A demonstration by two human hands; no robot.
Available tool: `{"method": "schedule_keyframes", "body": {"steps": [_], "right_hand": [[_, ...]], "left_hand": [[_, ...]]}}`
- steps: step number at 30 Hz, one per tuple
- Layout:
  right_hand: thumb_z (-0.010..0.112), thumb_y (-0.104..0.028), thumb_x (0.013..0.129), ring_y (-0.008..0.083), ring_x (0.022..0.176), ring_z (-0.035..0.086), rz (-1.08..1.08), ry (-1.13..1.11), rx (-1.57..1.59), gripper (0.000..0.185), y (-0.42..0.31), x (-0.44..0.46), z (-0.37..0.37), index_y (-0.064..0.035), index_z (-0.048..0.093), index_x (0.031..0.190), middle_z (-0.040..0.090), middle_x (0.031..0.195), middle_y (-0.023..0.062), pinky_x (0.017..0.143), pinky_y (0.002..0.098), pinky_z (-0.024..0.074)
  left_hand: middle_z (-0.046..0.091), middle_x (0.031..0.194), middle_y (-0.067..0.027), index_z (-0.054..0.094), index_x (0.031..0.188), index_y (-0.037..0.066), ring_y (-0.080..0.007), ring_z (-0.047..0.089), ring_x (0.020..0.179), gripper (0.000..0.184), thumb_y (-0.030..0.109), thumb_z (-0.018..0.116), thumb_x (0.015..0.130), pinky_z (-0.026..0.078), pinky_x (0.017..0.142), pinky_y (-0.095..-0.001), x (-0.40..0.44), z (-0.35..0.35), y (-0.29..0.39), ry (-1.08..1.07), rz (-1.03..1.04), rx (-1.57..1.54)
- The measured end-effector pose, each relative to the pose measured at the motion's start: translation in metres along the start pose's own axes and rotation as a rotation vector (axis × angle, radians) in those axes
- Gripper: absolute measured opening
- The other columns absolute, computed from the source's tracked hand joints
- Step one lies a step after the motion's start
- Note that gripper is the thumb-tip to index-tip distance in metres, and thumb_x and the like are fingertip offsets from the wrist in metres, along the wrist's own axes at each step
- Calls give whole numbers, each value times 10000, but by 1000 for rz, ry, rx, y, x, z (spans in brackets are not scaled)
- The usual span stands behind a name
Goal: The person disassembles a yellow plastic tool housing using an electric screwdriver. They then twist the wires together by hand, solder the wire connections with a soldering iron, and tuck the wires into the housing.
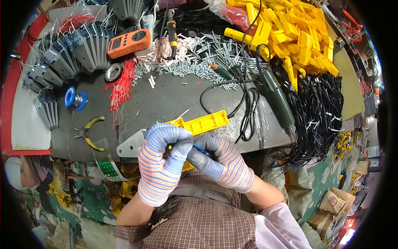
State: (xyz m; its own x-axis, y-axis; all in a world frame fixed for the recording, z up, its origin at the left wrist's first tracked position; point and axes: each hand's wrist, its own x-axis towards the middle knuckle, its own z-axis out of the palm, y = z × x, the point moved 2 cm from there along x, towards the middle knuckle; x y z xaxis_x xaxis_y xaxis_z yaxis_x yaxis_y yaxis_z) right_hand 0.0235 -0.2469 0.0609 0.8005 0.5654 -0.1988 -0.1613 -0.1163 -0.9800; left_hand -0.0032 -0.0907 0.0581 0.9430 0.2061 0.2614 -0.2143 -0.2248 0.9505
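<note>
Both my hands wear striped knit gloves and meet at the table's front edge. My left hand (165, 159) has its fingers curled in a pinch; what lies between them is mostly hidden. Right beside it, my right hand (222, 162) is closed on a thin blue wire (200, 149). A yellow plastic housing (206, 123) lies just beyond my fingertips. From under my left hand a grey metal plate (132, 145) sticks out to the left.
Yellow-handled pliers (88, 133) and a solder spool (75, 98) lie left. An orange meter (129, 43), red parts (123, 83) and screws (182, 69) sit farther back. A green electric screwdriver (277, 97), black cords (317, 108) and yellow housings (304, 37) are at right.
</note>
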Motion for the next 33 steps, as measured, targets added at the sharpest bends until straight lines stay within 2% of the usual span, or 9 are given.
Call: {"method": "schedule_keyframes", "body": {"steps": [3, 5, 9, 11, 16, 19, 21, 30, 33], "right_hand": [[594, -226, 919, 100, 685, 556, -45, 1, -111, 220, 8, 3, -2, -15, 614, 979, 607, 751, 59, 643, 290, 463], [580, -233, 926, 91, 673, 536, -54, 97, -83, 218, 20, 3, -11, -17, 607, 945, 589, 736, 40, 633, 280, 455], [563, -241, 940, 58, 645, 462, -12, 36, 116, 209, 12, 6, -13, -35, 596, 924, 551, 729, -26, 599, 241, 416], [560, -244, 943, 51, 636, 456, 27, 7, 172, 206, 11, 9, -10, -42, 594, 919, 552, 723, -23, 586, 231, 406], [561, -257, 950, 43, 607, 462, 107, -124, 311, 208, 9, 12, -6, -58, 586, 896, 556, 691, -3, 552, 207, 387], [563, -257, 953, 56, 592, 483, 156, -187, 460, 209, 7, 11, -8, -62, 579, 881, 562, 674, 5, 539, 213, 397], [552, -251, 960, 69, 589, 496, 157, -268, 497, 208, 6, 10, -11, -64, 575, 873, 575, 686, 13, 544, 222, 405], [564, -219, 944, 51, 725, 443, 35, -61, 179, 172, 9, 7, -10, -50, 576, 916, 497, 757, -36, 659, 237, 399], [596, -196, 926, 37, 696, 440, 89, 12, 172, 152, 10, 10, -7, -46, 599, 951, 504, 751, -53, 626, 233, 407]], "left_hand": [[565, 885, -43, 573, 972, 42, -109, 532, 764, 157, 189, 572, 916, 441, 695, -250, -11, -25, -4, 192, -50, 158], [537, 819, -46, 545, 969, 35, -114, 489, 704, 171, 204, 518, 957, 397, 619, -249, -4, -49, 5, 535, -163, -187], [641, 895, -92, 637, 971, 73, -229, 618, 893, 195, 218, 654, 841, 478, 810, -328, -33, -108, 4, -677, -186, 489], [648, 897, -116, 645, 1010, 78, -258, 622, 907, 265, 245, 699, 811, 481, 825, -325, -47, -103, -5, -832, -279, 382], [642, 903, -83, 661, 996, 55, -210, 612, 924, 232, 69, 723, 773, 481, 808, -312, -24, -38, 1, -59, -476, -489], [630, 942, -70, 648, 990, 40, -190, 596, 909, 218, 21, 702, 779, 467, 816, -316, 5, -14, -14, -178, -363, -588], [621, 995, -75, 635, 1006, 42, -188, 584, 893, 247, 11, 705, 772, 452, 832, -320, 15, -7, -22, -417, 32, -405], [603, 894, -67, 638, 877, 89, -260, 583, 865, 182, 64, 740, 728, 471, 774, -361, 22, -7, -18, -275, 92, -45], [609, 949, -65, 627, 881, 102, -288, 584, 846, 214, 72, 719, 689, 480, 772, -430, 39, -25, -9, -242, 670, 626]]}}
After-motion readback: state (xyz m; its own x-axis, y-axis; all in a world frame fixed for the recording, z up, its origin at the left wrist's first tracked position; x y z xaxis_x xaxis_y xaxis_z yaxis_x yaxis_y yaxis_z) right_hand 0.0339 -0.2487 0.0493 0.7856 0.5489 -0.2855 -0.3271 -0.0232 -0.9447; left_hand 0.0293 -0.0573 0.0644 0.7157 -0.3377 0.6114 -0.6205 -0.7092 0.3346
